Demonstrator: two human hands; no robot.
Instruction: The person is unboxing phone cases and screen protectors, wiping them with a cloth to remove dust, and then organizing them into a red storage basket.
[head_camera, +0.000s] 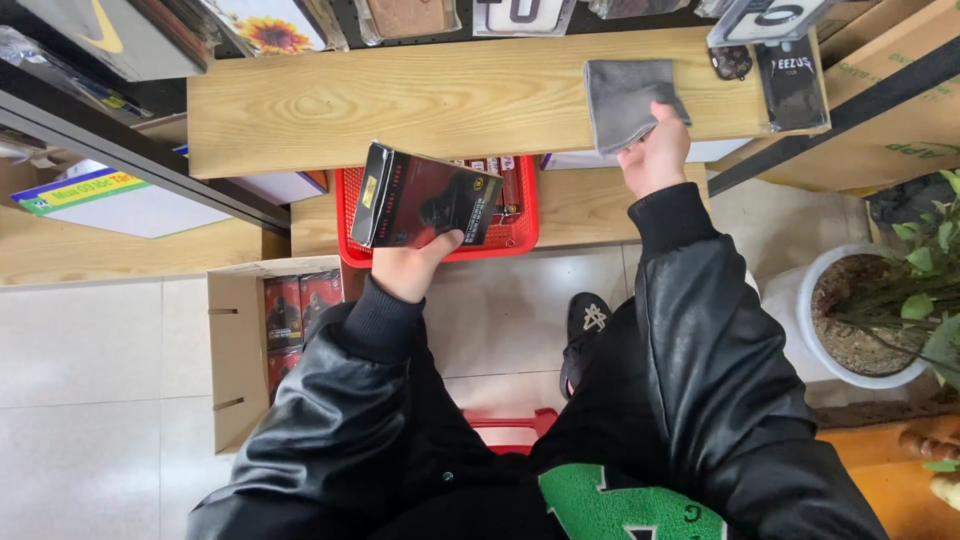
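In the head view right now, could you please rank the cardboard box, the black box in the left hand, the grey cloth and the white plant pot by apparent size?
1. Cardboard box, on the floor
2. White plant pot, partly cut off, so unsure against the cardboard box
3. Black box, nearer the camera
4. Grey cloth

The wooden shelf (400, 95) lies bare across the upper middle of the frame, hemmed above by hanging packets (405, 15) and at right by a dark pouch (792, 80), while the red basket (350, 215) fills the gap below.
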